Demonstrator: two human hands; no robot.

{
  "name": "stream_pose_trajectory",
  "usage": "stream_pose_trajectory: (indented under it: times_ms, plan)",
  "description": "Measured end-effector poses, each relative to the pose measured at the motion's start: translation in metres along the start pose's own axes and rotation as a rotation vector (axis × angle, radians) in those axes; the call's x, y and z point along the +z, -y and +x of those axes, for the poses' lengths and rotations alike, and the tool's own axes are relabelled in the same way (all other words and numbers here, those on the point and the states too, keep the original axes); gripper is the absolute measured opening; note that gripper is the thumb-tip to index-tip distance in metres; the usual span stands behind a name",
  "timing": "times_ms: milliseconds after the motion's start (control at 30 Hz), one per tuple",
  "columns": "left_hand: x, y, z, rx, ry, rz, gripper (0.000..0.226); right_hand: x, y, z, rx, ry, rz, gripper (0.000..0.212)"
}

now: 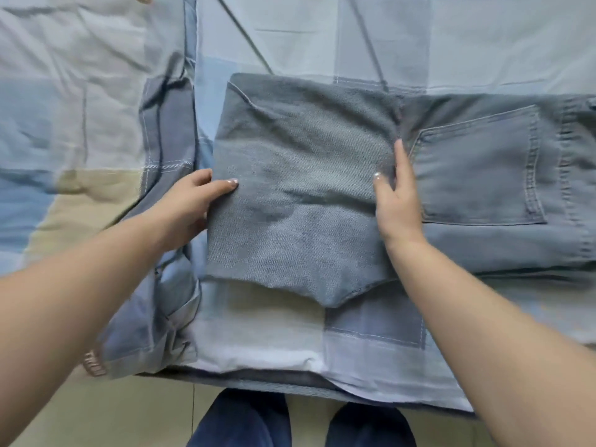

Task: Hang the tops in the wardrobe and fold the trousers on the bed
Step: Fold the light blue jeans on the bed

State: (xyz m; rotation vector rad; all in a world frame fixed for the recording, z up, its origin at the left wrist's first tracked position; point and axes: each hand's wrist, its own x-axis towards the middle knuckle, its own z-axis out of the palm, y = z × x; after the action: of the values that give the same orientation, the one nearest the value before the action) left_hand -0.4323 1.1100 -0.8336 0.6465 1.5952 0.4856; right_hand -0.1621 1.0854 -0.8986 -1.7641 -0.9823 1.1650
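Light blue denim trousers [303, 188] lie on the bed [290, 37], their legs folded over into a thick panel in the middle. The waistband and a back pocket [480, 169] stretch out to the right. My left hand [193, 204] grips the panel's left folded edge, thumb on top and fingers tucked underneath. My right hand [398, 195] rests flat with straight fingers on the panel's right edge, beside the pocket.
A patchwork bedcover in blue, grey and beige squares covers the bed, with a bunched, creased strip [167, 156] left of the trousers. The bed's near edge [290, 382] runs across the bottom. Below it are tiled floor and my dark blue trouser legs [245, 424].
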Motion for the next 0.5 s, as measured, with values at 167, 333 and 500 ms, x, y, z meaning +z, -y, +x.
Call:
stream_pose_trajectory:
  times_ms: [167, 333, 500]
  plan:
    - [0.025, -0.037, -0.049, 0.081, 0.200, -0.175, 0.038, -0.012, -0.026, -0.063, 0.091, 0.031, 0.081, 0.061]
    - [0.085, -0.071, -0.092, 0.215, 0.328, -0.233, 0.034, -0.028, -0.023, -0.079, 0.250, 0.016, 0.313, 0.051]
    - [0.163, -0.093, -0.097, 0.271, 0.450, -0.202, 0.072, -0.048, -0.016, -0.076, 0.515, -0.002, 0.598, 0.042]
